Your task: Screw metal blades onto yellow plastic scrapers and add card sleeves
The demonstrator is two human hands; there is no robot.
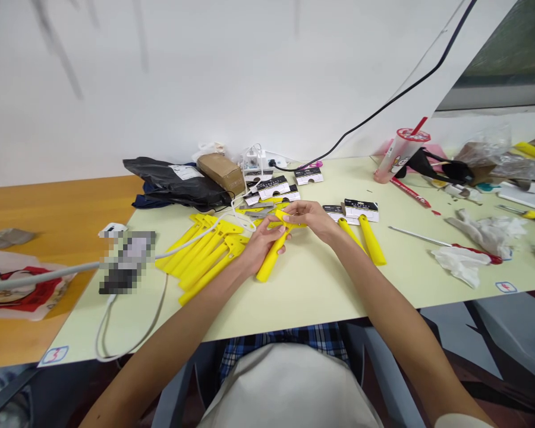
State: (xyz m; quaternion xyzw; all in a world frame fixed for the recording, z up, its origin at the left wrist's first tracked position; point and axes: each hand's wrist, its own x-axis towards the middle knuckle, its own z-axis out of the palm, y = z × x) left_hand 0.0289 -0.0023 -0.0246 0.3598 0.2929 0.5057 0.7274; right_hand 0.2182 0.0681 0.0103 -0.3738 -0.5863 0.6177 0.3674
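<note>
My left hand (264, 245) is wrapped round a yellow plastic scraper (271, 261), its long handle pointing down toward the front edge of the table. The fingers of my right hand (311, 219) pinch the scraper's wide head from the other side. What lies between the right fingertips is partly hidden. Just left of my hands, several more yellow scrapers (209, 249) lie side by side in an overlapping row. To the right, two yellow scrapers (373, 241) have black-and-white header cards (361, 210) at their heads.
Behind my hands are more cards (273, 186), a power strip (254, 159), a cardboard box (223, 172) and a black bag (178, 184). White cables (191, 241) cross the left side. At right are a tumbler (401, 156), a long screwdriver (446, 242) and crumpled tissues (461, 264).
</note>
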